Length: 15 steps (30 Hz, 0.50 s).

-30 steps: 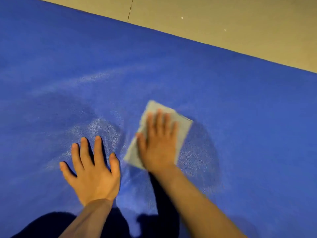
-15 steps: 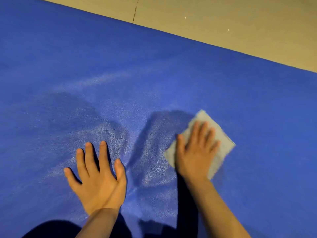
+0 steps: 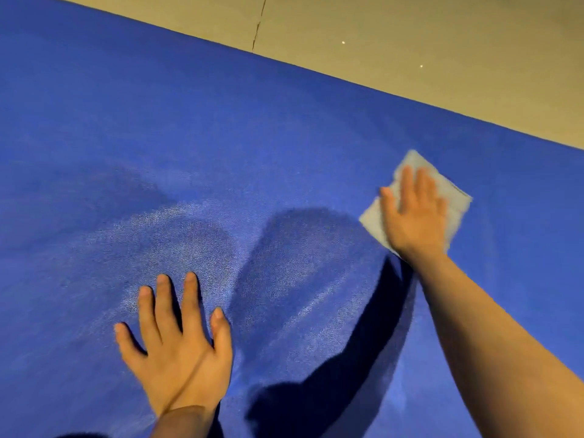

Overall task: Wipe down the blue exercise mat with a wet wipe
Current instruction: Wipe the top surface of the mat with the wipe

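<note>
The blue exercise mat (image 3: 221,137) fills most of the view, with shiny damp streaks across its middle. My right hand (image 3: 410,216) lies flat with straight fingers on a folded white wet wipe (image 3: 455,200), pressing it onto the mat at the right, not far from the mat's far edge. My left hand (image 3: 177,352) is spread flat on the mat at the lower centre, fingers apart, holding nothing.
Beige floor (image 3: 410,42) with a thin crack (image 3: 257,23) runs beyond the mat's far edge at the top. Dark shadows of my arms and head fall on the mat near the bottom.
My right hand has slid the wipe to the right and away from me across the mat, leaving a damp trail. My left hand has stayed pressed in about the same place.
</note>
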Each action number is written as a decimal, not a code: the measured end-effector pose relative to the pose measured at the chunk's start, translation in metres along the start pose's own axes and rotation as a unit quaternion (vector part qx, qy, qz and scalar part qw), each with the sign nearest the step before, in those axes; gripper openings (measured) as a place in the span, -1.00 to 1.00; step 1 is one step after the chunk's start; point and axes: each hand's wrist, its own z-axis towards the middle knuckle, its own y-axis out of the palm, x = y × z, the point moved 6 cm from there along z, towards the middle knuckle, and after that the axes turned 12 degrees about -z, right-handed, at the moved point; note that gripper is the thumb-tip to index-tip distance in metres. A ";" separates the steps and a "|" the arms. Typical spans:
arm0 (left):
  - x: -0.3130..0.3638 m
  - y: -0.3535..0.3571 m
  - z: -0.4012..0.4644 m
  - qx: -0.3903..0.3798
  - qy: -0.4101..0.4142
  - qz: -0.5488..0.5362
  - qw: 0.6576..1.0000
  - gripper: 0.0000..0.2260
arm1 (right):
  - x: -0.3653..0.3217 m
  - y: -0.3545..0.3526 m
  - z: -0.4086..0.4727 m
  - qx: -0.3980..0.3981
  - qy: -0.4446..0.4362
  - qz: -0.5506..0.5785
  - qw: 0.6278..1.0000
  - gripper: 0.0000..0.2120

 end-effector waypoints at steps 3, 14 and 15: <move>0.000 0.000 0.001 -0.002 -0.006 -0.008 1.000 -0.44 | 0.033 0.001 -0.014 0.024 0.141 0.047 0.989 -0.35; -0.001 -0.001 0.001 -0.003 -0.021 -0.010 1.000 -0.45 | -0.226 -0.010 -0.053 0.038 -0.228 0.104 0.967 -0.47; -0.001 -0.001 0.001 0.000 -0.021 -0.009 1.000 -0.45 | -0.214 -0.015 -0.047 0.045 -0.253 0.128 0.958 -0.47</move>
